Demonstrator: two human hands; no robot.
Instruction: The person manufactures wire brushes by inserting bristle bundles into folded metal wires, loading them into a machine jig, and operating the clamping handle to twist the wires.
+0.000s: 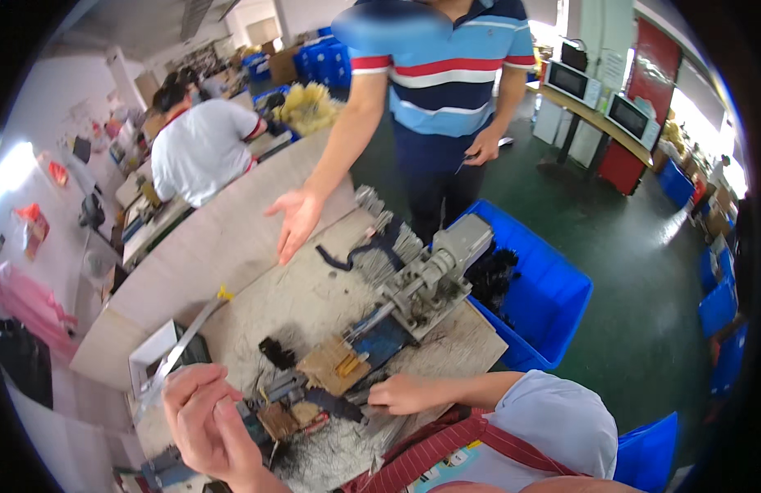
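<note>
As the left hand hovers (unobstructed), machinery crowds the bench edge

Two microwaves on table at right; yellow heap near co-worker in white.

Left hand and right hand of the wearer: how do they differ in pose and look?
The left hand is raised toward the camera, while the right hand is down near the table, beside the machine. The left hand looks larger in the picture than the right hand. The left hand shows its bent fingers and thumb, whereas the right hand shows mostly its back. Both are bare; whether either grips something is unclear.
</note>
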